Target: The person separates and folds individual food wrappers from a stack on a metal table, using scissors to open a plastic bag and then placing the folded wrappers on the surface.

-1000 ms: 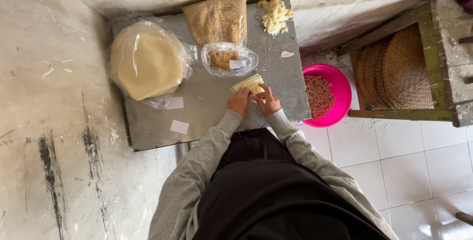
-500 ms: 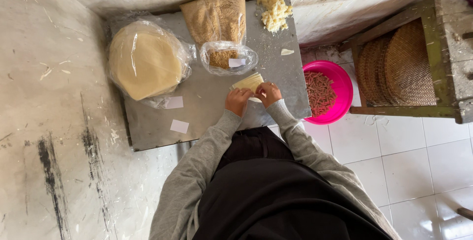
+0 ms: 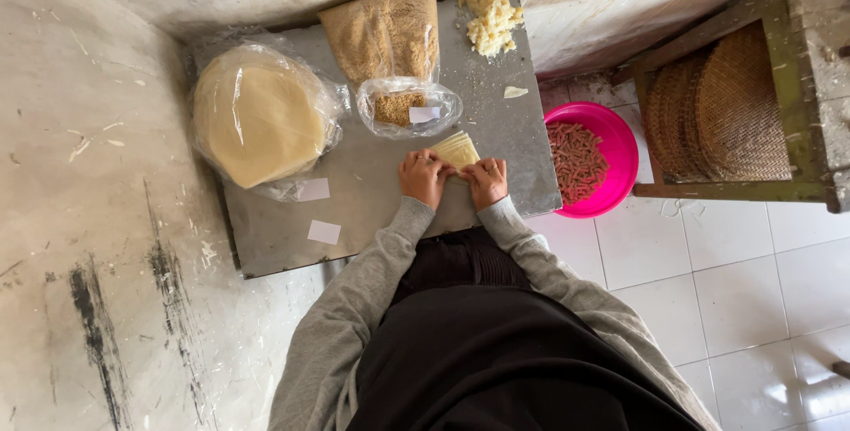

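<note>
Underneath everything lies a grey metal worktop, seen from above, on which both hands work. Largest on it, well to the left of the fingers, is a round stack of pale flat dough sheets in a clear plastic bag. Straight beyond the fingers stands a tall clear bag of brown crumbs, and just beyond the fingertips, nearer than that, sits a smaller plastic bag of crumbs with a white label. To the right of the fingers, off the worktop's edge and down on the tiled floor, is a bright pink bowl holding reddish rolled pieces. Far beyond the fingers, at the worktop's back corner, lies a heap of pale yellow crumbly filling.

The left hand and the right hand sit side by side, nearly touching, fingers curled and pressed down on the near end of a small pale yellow pastry sheet, whose free end fans out just past the fingertips. Both hands grasp it. Two small white paper slips lie left of the fingers on the bare metal.
</note>
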